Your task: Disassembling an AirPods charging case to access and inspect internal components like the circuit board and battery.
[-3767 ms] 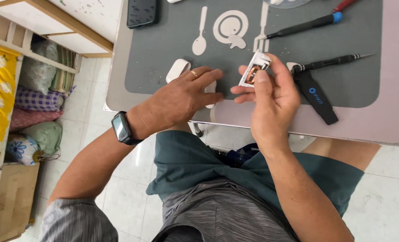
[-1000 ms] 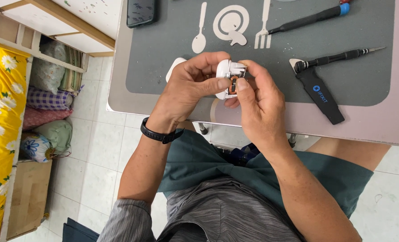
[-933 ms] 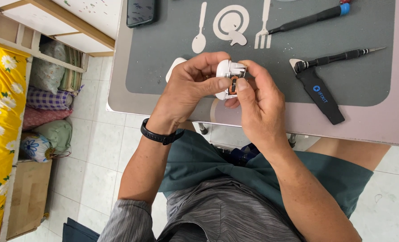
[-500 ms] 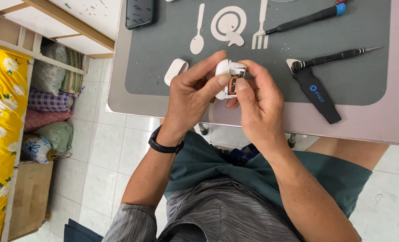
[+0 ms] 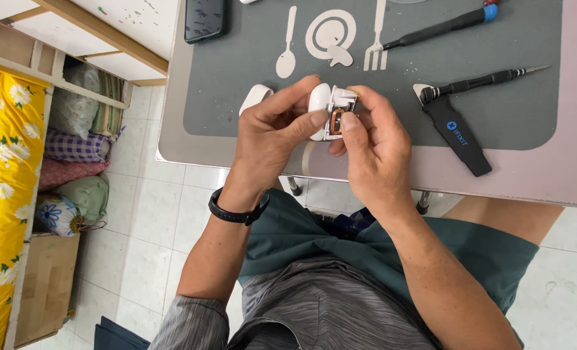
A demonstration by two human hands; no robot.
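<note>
White plastic rounded casing (image 5: pixel 319 110), copper coil exposed, pinched by left hand (image 5: pixel 272 139) and right hand (image 5: pixel 373 146) fingers above table (image 5: pixel 561 175) edge. Slip risks dropping it to the floor.

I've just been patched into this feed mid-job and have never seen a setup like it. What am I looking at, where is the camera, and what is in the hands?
There is no machine here: a person works with two bare hands, and the single camera sits on their head, looking down past their lap to a table edge.

The left hand and the right hand together hold a small white device, opened so that a coppery part shows inside. The left wrist wears a black band.

On the table lies a grey mat printed with a spoon, plate and fork. On it are a white piece beside the left hand, two slim black screwdrivers, one with a blue end, and a flat black pry tool. A dark phone lies at the mat's far corner.
</note>
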